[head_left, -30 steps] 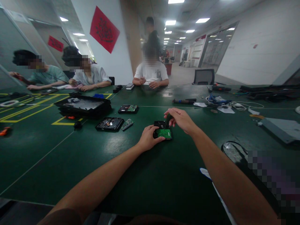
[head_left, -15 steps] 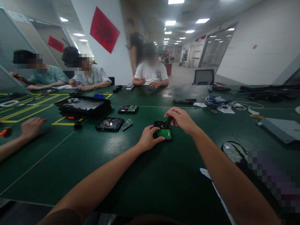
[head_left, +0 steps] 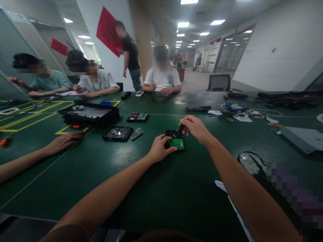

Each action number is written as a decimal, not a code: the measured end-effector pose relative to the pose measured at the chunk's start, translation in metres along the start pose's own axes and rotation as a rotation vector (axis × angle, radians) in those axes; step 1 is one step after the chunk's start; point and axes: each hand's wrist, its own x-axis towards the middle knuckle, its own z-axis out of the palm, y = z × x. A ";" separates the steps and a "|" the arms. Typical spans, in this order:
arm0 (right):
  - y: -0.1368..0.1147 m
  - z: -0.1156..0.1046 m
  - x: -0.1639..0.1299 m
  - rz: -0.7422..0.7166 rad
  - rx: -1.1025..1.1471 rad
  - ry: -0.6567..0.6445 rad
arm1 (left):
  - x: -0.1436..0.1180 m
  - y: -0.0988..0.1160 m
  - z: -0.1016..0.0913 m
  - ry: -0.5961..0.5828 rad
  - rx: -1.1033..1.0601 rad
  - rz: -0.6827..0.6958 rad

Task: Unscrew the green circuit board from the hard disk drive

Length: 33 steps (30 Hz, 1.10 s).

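On the green table in front of me lies a hard drive (head_left: 171, 133) with a green circuit board (head_left: 177, 144) on its upper face. My left hand (head_left: 160, 148) grips the drive from its left side, thumb along the near edge and fingers at the far side. Above the board, my right hand (head_left: 193, 128) is closed around the dark and yellow handle of a screwdriver (head_left: 181, 127). The screwdriver points down at the drive; whether its tip sits in a screw is too small to tell.
Left of my hands lie another hard drive (head_left: 118, 133), a loose circuit board (head_left: 137, 133) and a third drive (head_left: 137, 117). A black tray (head_left: 89, 114) stands behind them. A co-worker's hand (head_left: 64, 140) rests at the left. Cables (head_left: 234, 107) and a grey metal case (head_left: 301, 137) lie right.
The co-worker's hand at the left has reached to the right, onto the small black object. A standing person in the background has moved left. My hands have hardly moved; more yellow shows on the handle.
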 end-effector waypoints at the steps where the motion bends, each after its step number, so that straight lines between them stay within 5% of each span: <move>1: 0.000 0.000 0.000 0.016 0.021 -0.003 | 0.000 0.000 0.000 0.000 0.001 -0.001; 10: 0.000 0.001 0.001 -0.001 0.072 -0.085 | 0.001 -0.002 0.002 0.001 -0.001 0.003; 16: 0.000 -0.002 0.000 -0.034 -0.096 0.004 | 0.000 -0.001 0.001 0.006 -0.003 0.004; 27: -0.004 0.004 -0.002 -0.006 0.067 -0.087 | 0.000 0.002 0.000 -0.001 -0.009 -0.010; 33: 0.000 -0.002 0.000 -0.068 -0.106 -0.025 | 0.000 0.001 0.000 0.000 -0.005 -0.008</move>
